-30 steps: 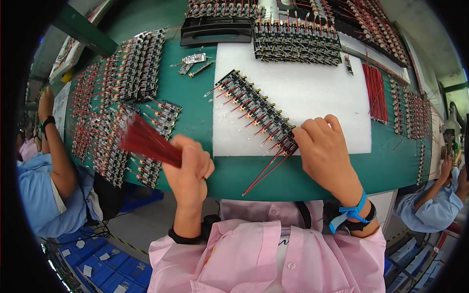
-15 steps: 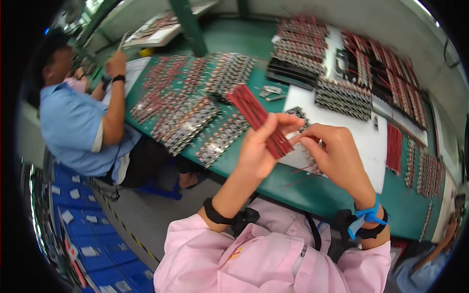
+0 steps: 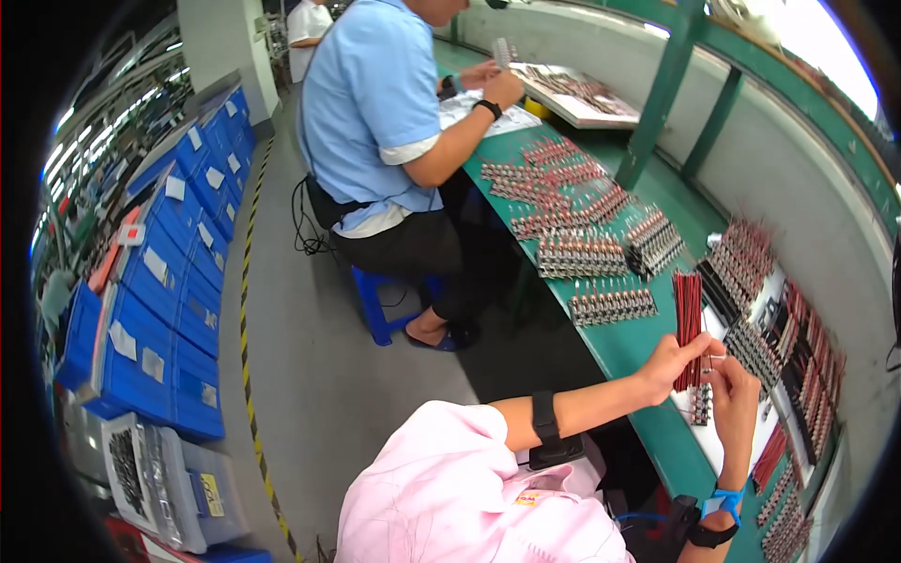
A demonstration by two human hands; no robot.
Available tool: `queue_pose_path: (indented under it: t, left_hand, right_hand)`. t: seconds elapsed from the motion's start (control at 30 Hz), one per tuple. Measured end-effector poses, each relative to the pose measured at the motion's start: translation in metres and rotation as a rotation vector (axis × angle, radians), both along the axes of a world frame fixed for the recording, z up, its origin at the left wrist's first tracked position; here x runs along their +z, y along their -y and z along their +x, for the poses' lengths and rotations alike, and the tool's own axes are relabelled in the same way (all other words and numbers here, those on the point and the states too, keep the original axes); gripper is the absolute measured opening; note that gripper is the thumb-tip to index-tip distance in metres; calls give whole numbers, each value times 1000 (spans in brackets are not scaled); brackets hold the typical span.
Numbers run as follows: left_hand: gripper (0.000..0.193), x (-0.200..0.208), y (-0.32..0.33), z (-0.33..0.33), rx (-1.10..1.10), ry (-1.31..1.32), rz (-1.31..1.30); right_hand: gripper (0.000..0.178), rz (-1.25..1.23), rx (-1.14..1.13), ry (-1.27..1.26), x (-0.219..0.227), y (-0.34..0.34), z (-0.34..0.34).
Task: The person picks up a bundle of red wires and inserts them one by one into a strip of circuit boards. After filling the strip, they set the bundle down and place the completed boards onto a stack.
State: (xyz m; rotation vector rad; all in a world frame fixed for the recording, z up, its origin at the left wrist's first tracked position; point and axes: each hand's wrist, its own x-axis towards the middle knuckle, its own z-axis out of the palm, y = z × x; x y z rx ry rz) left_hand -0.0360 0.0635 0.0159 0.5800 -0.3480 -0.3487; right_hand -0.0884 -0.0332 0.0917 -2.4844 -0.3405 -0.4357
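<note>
One bundle of red wires (image 3: 688, 319) stands upright over the green table (image 3: 629, 349), gripped by the left hand (image 3: 672, 362); the right hand (image 3: 735, 387) pinches its lower end. Many component racks (image 3: 579, 253) cover the table; blue bins (image 3: 178, 272) line the aisle.

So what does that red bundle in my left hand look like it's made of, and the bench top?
Red bundle: thin, straight strands with a dull red coat, likely plastic-sheathed wire. Bench top: smooth matte green sheet, possibly rubber or laminate; hard to tell.
</note>
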Motion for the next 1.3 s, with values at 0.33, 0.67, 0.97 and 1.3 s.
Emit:
queue_pose_path:
  t: [0.33,0.67,0.97,1.3]
  left_hand:
    - [21,11,-16,-21,24,145,377]
    - [16,16,-10,-36,-36,419,540]
    - [16,39,2,-23,-98,369,584]
    - [11,43,17,11,-265,188,817]
  right_hand:
    - [5,586,-32,-137,5,13,-31]
    - [4,912,-22,-40,-20,18,-36]
    - [6,916,-110,-184,-21,37,-24]
    - [9,1232,-44,-404,-40,63,1]
